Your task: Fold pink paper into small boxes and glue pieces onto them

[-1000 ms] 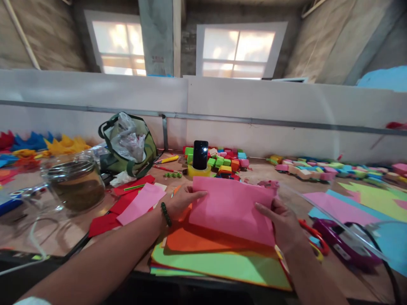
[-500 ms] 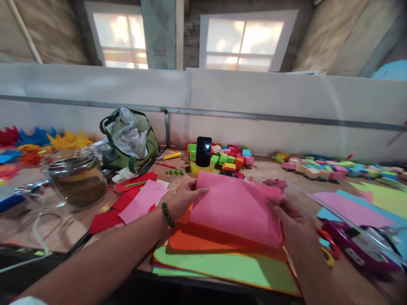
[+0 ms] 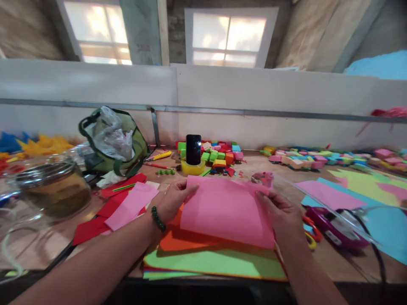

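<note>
A pink sheet of paper (image 3: 225, 212) is held up at a slant between both hands, just above a stack of coloured paper. My left hand (image 3: 174, 198), with a dark green bead bracelet (image 3: 158, 219) at the wrist, pinches its upper left edge, thumb on top. My right hand (image 3: 281, 212) grips the right edge, thumb on the face and the other fingers partly hidden behind. Underneath lie an orange sheet (image 3: 187, 238) and light green sheets (image 3: 210, 263) with several other colours showing at the edges.
A phone (image 3: 193, 149) stands in a yellow tape roll (image 3: 192, 168), with folded paper blocks (image 3: 219, 156) behind. Leftward are a glass jar (image 3: 54, 190), a green bag (image 3: 136, 144) and red paper pieces (image 3: 92, 228). Scissors (image 3: 313, 233) and a purple device (image 3: 333, 228) lie right.
The view has turned slightly right, so most things sit further left. Both hands keep hold of the pink sheet, which looks a little flatter and smoother along its top.
</note>
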Motion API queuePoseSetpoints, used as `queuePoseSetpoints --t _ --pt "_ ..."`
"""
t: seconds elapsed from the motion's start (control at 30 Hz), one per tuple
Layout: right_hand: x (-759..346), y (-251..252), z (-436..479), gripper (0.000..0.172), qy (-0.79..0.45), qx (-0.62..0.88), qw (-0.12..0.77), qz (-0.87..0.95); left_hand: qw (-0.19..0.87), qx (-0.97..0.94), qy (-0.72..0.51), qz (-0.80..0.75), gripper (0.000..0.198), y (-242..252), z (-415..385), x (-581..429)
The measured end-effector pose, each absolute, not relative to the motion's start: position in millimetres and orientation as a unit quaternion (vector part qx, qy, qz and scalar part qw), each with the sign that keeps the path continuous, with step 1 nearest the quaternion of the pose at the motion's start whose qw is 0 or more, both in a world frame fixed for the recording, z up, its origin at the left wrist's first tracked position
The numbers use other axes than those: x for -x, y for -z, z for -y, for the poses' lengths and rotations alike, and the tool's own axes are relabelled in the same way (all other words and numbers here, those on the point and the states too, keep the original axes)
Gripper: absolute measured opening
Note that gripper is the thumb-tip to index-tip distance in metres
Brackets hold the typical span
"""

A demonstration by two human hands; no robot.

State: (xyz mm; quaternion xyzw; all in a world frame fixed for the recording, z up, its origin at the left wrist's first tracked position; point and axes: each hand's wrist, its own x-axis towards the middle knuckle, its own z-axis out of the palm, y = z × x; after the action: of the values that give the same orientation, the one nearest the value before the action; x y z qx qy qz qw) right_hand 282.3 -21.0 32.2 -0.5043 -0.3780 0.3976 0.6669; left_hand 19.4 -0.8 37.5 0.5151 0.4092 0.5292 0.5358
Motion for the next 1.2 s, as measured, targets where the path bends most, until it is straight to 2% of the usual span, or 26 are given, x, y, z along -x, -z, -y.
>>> queuePoseSetpoints --t 0.3,0.53,0.77,1.03,1.2 --pt "-281.2 -34.4 19.7 0.034 -0.443 0.500 0.658 0.347 0.496 -0.513 -0.551 -0.432 0.043 -37.7 -1.2 -17.9" --pt "-281.2 -36.7 19.2 0.034 -0.422 0.521 0.670 0.318 0.484 -0.524 -0.544 -0.441 0.050 -46.0 3.5 -18.4" --pt "-284.3 -35.1 17.6 0.033 -0.380 0.557 0.657 0.336 0.523 -0.510 -0.540 -0.419 0.046 -46.0 4.8 -16.8" --pt "-282.6 -36.6 17.6 0.037 -0.415 0.551 0.659 0.298 0.543 -0.492 -0.533 -0.422 0.043 -44.0 4.4 -15.7" --pt "-280.5 -41.6 22.2 0.031 -0.417 0.540 0.646 0.343 0.526 -0.502 -0.537 -0.428 0.037 -40.2 0.8 -13.2"
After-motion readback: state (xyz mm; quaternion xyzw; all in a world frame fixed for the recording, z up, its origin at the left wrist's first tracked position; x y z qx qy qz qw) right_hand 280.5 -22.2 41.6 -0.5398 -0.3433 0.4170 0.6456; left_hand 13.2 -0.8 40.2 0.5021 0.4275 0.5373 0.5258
